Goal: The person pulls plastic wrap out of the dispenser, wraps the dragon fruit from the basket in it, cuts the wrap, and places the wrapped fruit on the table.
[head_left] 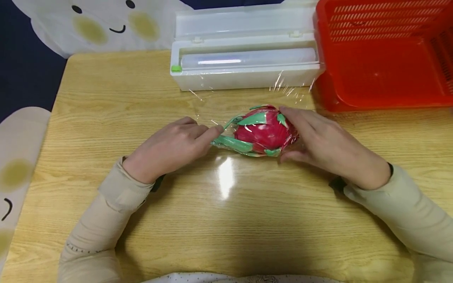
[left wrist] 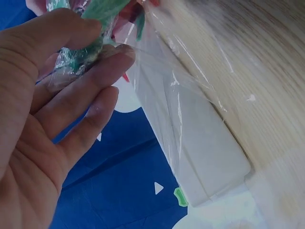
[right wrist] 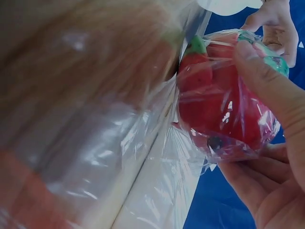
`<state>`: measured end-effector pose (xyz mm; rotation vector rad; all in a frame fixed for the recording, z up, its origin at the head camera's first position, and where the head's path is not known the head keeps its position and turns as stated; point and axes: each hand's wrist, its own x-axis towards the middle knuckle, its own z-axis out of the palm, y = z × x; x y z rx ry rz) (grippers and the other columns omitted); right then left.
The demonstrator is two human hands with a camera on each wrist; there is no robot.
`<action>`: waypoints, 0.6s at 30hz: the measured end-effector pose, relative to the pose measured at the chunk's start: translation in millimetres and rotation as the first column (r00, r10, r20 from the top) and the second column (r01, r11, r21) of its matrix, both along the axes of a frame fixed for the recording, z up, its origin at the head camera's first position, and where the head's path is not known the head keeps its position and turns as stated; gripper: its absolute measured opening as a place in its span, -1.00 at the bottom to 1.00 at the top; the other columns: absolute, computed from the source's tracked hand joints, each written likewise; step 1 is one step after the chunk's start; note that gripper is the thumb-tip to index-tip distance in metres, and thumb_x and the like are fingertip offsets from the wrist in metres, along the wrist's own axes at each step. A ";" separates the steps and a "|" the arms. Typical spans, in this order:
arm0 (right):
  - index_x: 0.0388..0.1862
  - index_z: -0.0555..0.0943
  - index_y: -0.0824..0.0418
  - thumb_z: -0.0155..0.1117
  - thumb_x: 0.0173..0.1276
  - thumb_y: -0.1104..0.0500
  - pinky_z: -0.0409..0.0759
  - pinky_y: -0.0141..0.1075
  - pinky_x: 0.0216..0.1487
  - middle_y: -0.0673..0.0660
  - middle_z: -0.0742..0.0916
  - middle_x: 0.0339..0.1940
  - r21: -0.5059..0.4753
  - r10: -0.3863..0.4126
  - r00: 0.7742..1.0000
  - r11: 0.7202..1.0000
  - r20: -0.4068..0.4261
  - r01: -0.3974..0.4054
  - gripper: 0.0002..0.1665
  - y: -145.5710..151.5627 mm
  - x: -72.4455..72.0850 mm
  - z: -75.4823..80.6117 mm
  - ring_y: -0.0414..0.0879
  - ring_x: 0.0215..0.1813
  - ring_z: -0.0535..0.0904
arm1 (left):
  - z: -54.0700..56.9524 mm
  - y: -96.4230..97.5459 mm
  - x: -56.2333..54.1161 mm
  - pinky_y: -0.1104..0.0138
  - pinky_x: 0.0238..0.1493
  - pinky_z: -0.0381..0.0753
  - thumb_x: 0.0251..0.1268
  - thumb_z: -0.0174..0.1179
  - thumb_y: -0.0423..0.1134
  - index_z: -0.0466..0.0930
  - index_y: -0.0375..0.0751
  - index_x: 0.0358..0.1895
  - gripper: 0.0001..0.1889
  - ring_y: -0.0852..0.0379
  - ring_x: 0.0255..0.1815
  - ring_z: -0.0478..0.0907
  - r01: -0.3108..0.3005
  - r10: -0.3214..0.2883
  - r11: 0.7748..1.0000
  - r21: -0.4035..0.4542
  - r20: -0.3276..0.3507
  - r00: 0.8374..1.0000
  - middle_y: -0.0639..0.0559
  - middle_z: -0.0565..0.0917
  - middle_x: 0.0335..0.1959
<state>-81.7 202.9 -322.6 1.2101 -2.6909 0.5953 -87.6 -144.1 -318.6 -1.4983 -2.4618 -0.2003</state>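
Note:
A red dragon fruit (head_left: 263,133) with green leaf tips lies between both hands, wrapped in clear plastic film (right wrist: 228,107). My right hand (head_left: 327,143) grips its rounded end, thumb on one side and fingers on the other. At the leafy end, my left hand (head_left: 177,145) pinches the green tips and the film around them between thumb and fingers, as the left wrist view shows. From the fruit, a sheet of film (left wrist: 178,90) stretches back to the white cling film box (head_left: 247,79), whose lid stands up. The film roll (head_left: 247,59) lies inside the box.
A red plastic basket (head_left: 385,67) stands at the back right, against the box's end. A green slider (head_left: 176,68) sits on the box's left front corner. The wooden table (head_left: 226,228) has a white cloud-shaped panel with a drawn face (head_left: 113,23) behind it.

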 end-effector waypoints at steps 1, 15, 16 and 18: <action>0.55 0.29 0.34 0.81 -0.20 -0.01 0.65 0.25 0.26 0.35 0.64 0.31 0.003 0.001 1.000 1.000 0.004 -0.001 0.36 0.1 -0.1 -0.2 0.23 0.31 0.61 | 0.2 0.1 0.3 0.16 -0.09 0.70 0.54 0.06 -0.44 0.52 -0.33 0.03 -0.87 0.07 -0.35 0.70 0.003 -0.003 1.000 0.003 0.003 1.000 -0.05 0.76 -0.35; 0.49 0.35 0.42 0.73 -0.02 0.20 0.69 0.26 0.15 0.41 0.65 0.24 0.102 -0.014 0.996 0.994 -0.089 0.023 0.12 1.3 1.2 -4.1 0.29 0.24 0.63 | -1.2 3.1 2.0 0.11 0.00 0.71 0.41 0.24 -0.39 0.48 -0.26 -0.05 -0.84 0.01 -0.30 0.71 0.020 -0.021 1.000 0.011 0.084 0.996 -0.03 0.73 -0.33; 0.48 0.36 0.43 0.73 -0.02 0.19 0.70 0.25 0.14 0.42 0.66 0.23 0.104 -0.014 0.995 0.994 -0.094 0.024 0.12 1.5 1.1 -4.1 0.29 0.23 0.63 | -1.5 3.2 2.2 0.12 -0.01 0.71 0.41 0.22 -0.42 0.48 -0.26 -0.03 -0.83 0.02 -0.30 0.70 0.019 -0.020 1.000 0.008 0.080 0.997 -0.04 0.72 -0.33; 0.47 0.36 0.44 0.74 -0.03 0.17 0.71 0.25 0.13 0.42 0.67 0.21 0.107 -0.015 0.995 0.994 -0.101 0.025 0.12 2.0 0.9 -4.3 0.29 0.21 0.64 | -1.8 3.6 2.9 0.13 -0.03 0.69 0.44 0.14 -0.50 0.46 -0.28 0.01 -0.83 0.02 -0.30 0.68 0.017 -0.017 1.000 -0.001 0.062 0.998 -0.04 0.70 -0.33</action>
